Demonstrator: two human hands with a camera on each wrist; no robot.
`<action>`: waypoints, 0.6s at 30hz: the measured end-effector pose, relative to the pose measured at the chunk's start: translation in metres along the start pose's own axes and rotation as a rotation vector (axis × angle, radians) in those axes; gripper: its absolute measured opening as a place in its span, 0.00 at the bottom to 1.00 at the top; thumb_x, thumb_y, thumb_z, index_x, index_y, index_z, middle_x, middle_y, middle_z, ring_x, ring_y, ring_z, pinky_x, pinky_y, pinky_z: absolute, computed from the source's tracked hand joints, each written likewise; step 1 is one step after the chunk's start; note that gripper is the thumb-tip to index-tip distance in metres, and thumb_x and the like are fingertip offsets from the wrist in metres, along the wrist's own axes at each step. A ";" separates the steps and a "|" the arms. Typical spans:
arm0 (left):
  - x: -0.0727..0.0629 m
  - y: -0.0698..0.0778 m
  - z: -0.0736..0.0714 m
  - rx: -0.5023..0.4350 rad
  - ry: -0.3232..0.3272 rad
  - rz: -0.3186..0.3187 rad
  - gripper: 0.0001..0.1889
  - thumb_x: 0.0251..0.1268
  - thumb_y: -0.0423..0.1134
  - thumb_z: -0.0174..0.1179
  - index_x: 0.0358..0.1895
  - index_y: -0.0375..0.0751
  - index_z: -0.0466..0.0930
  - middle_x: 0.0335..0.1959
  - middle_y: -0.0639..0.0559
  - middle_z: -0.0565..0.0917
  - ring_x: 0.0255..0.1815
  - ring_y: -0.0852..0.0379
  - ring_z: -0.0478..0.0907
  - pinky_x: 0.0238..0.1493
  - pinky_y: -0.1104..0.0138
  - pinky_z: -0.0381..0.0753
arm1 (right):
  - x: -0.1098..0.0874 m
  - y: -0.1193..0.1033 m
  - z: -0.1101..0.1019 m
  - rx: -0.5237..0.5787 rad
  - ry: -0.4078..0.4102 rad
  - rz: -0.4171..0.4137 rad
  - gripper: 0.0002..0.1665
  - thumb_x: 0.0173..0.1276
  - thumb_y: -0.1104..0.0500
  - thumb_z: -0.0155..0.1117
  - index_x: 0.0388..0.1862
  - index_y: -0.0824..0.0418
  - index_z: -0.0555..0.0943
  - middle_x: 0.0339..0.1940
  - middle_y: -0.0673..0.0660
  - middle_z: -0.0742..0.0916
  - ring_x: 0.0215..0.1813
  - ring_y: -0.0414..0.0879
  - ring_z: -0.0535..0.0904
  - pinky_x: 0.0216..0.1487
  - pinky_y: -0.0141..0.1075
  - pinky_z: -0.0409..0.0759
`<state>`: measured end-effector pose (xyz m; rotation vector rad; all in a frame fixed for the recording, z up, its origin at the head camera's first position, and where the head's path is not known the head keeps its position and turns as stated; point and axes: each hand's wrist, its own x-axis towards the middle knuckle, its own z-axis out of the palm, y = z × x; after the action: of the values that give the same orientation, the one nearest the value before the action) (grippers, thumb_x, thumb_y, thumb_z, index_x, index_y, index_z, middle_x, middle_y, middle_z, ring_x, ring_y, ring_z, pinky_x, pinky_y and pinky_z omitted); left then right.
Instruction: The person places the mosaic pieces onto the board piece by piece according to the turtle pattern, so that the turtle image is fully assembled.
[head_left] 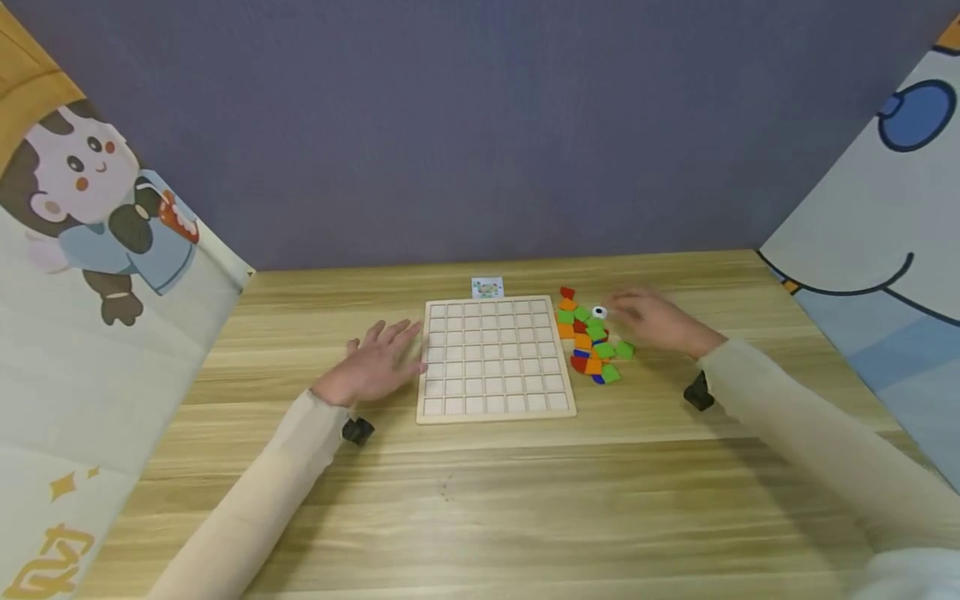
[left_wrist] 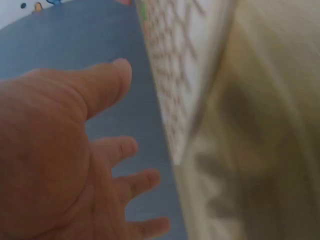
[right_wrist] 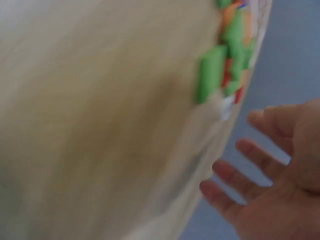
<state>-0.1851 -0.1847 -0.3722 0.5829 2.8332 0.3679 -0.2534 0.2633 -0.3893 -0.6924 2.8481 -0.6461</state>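
A wooden grid board (head_left: 497, 357) with shallow square cells lies in the middle of the table, nothing in its cells. Over its left edge my left hand (head_left: 375, 362) is held with fingers spread; the left wrist view shows the bare palm (left_wrist: 50, 150) and nothing held. To the board's right lies a loose pile of coloured pieces (head_left: 588, 342) in green, orange, red and blue. At its far right sits a white piece with a black dot (head_left: 599, 312). Right beside that piece is my right hand (head_left: 652, 320), fingers loosely extended and holding nothing in the right wrist view.
A small printed card (head_left: 487, 287) lies behind the board's back edge. Beyond the wooden table (head_left: 480, 508) rises a dark blue-grey panel (head_left: 480, 133). Cartoon-printed panels stand on the left and right. A black device (head_left: 699, 392) hangs under the right wrist, another (head_left: 357, 431) under the left.
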 end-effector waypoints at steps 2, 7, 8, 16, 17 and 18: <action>0.003 -0.005 0.006 -0.021 -0.021 0.014 0.37 0.71 0.58 0.45 0.76 0.48 0.44 0.75 0.41 0.47 0.71 0.30 0.39 0.58 0.29 0.42 | 0.002 0.010 0.005 0.023 -0.014 -0.004 0.21 0.76 0.58 0.48 0.63 0.67 0.73 0.63 0.67 0.72 0.65 0.64 0.62 0.63 0.58 0.60; 0.008 -0.014 0.016 -0.052 -0.045 0.051 0.36 0.71 0.57 0.47 0.76 0.48 0.48 0.74 0.38 0.49 0.70 0.28 0.42 0.55 0.27 0.45 | 0.006 0.015 0.010 0.030 -0.010 -0.021 0.19 0.76 0.61 0.48 0.60 0.67 0.75 0.60 0.67 0.75 0.63 0.63 0.66 0.61 0.57 0.63; 0.008 -0.015 0.017 -0.050 -0.047 0.057 0.36 0.71 0.57 0.47 0.76 0.48 0.49 0.74 0.37 0.49 0.70 0.28 0.42 0.55 0.27 0.45 | 0.007 0.015 0.009 0.025 -0.009 -0.020 0.19 0.76 0.61 0.48 0.60 0.68 0.75 0.60 0.67 0.75 0.62 0.63 0.67 0.61 0.57 0.64; 0.010 -0.017 0.021 -0.033 -0.048 0.069 0.35 0.69 0.57 0.50 0.75 0.50 0.53 0.74 0.38 0.50 0.70 0.29 0.44 0.55 0.27 0.47 | 0.020 0.016 0.010 0.042 0.013 0.070 0.16 0.72 0.62 0.55 0.54 0.67 0.80 0.54 0.67 0.79 0.54 0.61 0.75 0.52 0.54 0.73; 0.010 -0.017 0.021 -0.031 -0.047 0.069 0.35 0.69 0.57 0.50 0.75 0.50 0.53 0.74 0.38 0.50 0.70 0.29 0.44 0.55 0.28 0.47 | 0.021 0.016 0.010 0.054 0.020 0.092 0.15 0.72 0.61 0.56 0.52 0.66 0.81 0.53 0.66 0.80 0.52 0.60 0.76 0.51 0.53 0.74; 0.011 -0.017 0.022 -0.026 -0.044 0.071 0.35 0.69 0.57 0.50 0.75 0.50 0.53 0.74 0.38 0.50 0.70 0.29 0.44 0.55 0.27 0.47 | 0.023 0.016 0.010 0.067 0.028 0.111 0.15 0.71 0.60 0.57 0.50 0.66 0.82 0.51 0.66 0.81 0.50 0.59 0.76 0.49 0.52 0.75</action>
<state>-0.1950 -0.1912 -0.3996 0.6798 2.7669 0.3986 -0.2774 0.2617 -0.4056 -0.5152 2.8512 -0.7359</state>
